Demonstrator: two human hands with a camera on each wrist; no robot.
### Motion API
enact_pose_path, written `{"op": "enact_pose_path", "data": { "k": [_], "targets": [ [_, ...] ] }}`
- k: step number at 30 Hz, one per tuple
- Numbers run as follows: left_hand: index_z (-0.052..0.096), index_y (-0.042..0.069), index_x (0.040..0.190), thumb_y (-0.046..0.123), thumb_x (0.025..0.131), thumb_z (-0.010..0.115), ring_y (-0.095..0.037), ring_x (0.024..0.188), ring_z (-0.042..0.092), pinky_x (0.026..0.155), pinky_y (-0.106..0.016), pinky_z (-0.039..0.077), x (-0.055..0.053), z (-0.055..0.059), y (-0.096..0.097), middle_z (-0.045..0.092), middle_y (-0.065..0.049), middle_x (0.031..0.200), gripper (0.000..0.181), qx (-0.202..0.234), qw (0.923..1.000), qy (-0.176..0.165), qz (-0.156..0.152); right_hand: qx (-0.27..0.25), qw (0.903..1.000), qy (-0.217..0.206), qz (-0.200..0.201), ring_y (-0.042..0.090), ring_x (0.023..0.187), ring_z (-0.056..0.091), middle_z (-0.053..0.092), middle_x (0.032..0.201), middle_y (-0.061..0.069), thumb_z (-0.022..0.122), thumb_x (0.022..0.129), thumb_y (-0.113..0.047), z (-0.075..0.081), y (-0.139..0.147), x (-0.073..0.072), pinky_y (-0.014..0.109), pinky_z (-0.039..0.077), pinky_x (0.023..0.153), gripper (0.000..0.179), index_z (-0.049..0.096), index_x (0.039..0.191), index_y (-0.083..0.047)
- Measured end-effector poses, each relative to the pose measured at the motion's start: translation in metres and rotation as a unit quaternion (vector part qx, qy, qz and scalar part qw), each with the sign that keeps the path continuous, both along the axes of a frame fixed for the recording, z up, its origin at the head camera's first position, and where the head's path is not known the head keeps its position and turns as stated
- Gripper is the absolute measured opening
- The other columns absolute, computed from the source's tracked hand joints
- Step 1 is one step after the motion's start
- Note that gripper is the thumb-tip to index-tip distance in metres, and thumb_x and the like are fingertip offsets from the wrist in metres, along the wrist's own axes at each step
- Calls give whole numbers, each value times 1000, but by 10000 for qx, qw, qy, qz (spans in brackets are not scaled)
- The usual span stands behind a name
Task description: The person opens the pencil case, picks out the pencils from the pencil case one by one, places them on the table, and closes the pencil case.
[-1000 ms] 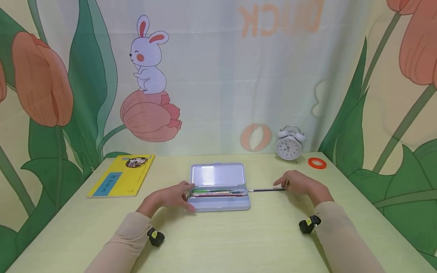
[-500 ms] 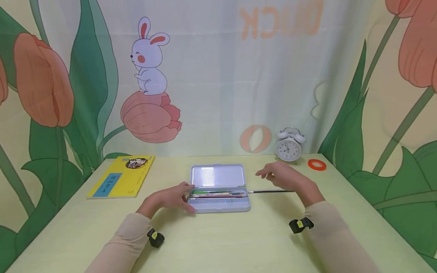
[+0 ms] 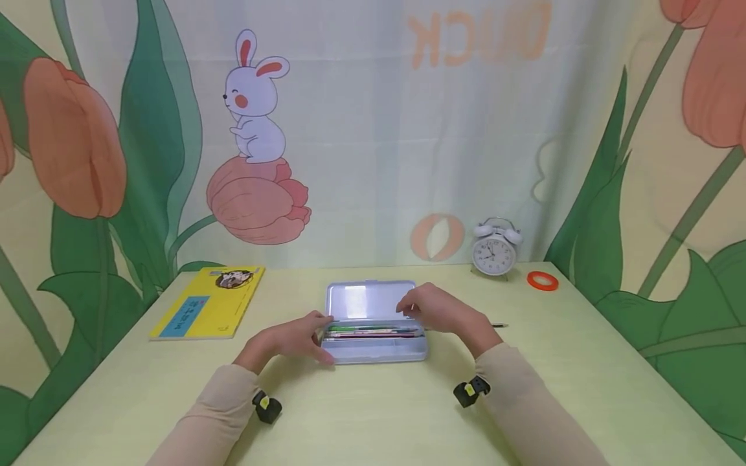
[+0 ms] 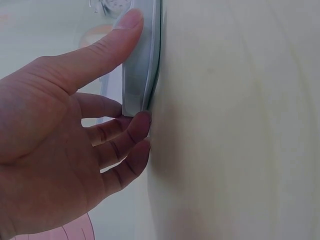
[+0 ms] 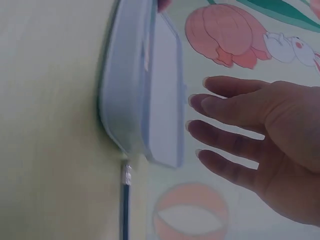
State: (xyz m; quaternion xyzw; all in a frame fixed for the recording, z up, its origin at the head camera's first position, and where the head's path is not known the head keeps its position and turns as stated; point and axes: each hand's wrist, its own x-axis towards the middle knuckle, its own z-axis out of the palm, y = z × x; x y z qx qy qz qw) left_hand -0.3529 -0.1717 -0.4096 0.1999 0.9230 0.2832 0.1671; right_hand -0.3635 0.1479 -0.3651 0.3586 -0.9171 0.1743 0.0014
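Pencil case (image 3: 361,356), lid (image 3: 361,301) raised, on table (image 3: 373,414) — pencils (image 3: 373,335) inside, hard to tell apart. Left hand (image 3: 294,335): grips its left end. Right hand (image 3: 440,309): loosely extended, empty, near its right end — hides most of a loose pencil (image 5: 125,207) in head view.

By the left hand (image 3: 294,336), a pale blue-grey pencil case (image 3: 364,357), green and maroon pencils (image 3: 373,336); left of that hand, a yellow, blue-panelled book (image 3: 204,304). Beyond the right hand (image 3: 443,310), white clock (image 3: 493,255), orange-red ring (image 3: 542,288).
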Motion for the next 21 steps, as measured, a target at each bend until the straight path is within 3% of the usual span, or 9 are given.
{"op": "enact_pose_path", "data": {
  "k": [5,9,14,21],
  "targets": [
    [32,2,155,36,78,87,-21,102,53,93,-39,43,1,1,1,43,-9,140,100,58,10000,16,-44,232,9992,-318,-64,17,89,64,73,98,6,65,93,4,-15,-9,-3,36,53,85,17,77,103,-3],
    [33,3,155,36,79,86,-21,103,52,93,-38,43,0,0,2,42,-8,140,99,8,10000,-4,-18,282,9990,-342,-79,14,84,62,73,95,4,68,93,2,-24,-7,-7,34,53,83,13,78,100,-4],
    [33,4,155,36,78,87,-19,103,52,92,-37,43,-4,-3,1,43,-6,139,99,-2,10000,13,-4,138,9989,-436,70,14,83,63,72,94,4,68,91,6,-28,-8,-8,34,54,82,16,77,102,-3],
    [33,3,155,35,78,87,-19,101,52,91,-36,43,-2,-3,1,43,-7,139,99,12,10000,43,-18,254,9981,-553,-124,15,86,63,72,95,2,64,91,9,-31,-14,-7,34,53,84,24,77,106,-5]
  ]
}}
